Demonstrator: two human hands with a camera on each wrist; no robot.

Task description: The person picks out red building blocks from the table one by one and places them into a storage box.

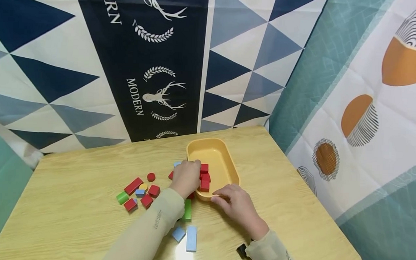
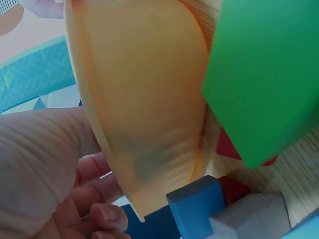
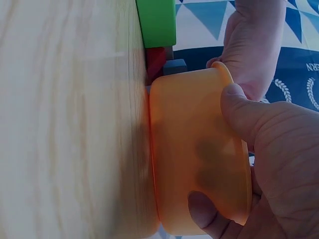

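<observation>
A yellow plastic tray stands on the table, with several red cubes inside along its left side. My left hand reaches over the tray's left rim beside these cubes. Its fingers look bent in the left wrist view, but the thumb tip is hidden behind the tray wall, so whether it holds a block cannot be seen. The right hand grips the tray's near right corner. In the right wrist view, its thumb lies on the rim and another fingertip touches the outer wall.
Left of the tray lie loose blocks: a red bar, a green cylinder, a red disc and several others. Nearer are a green block, a blue bar and a blue square. Patterned curtains hang behind the table.
</observation>
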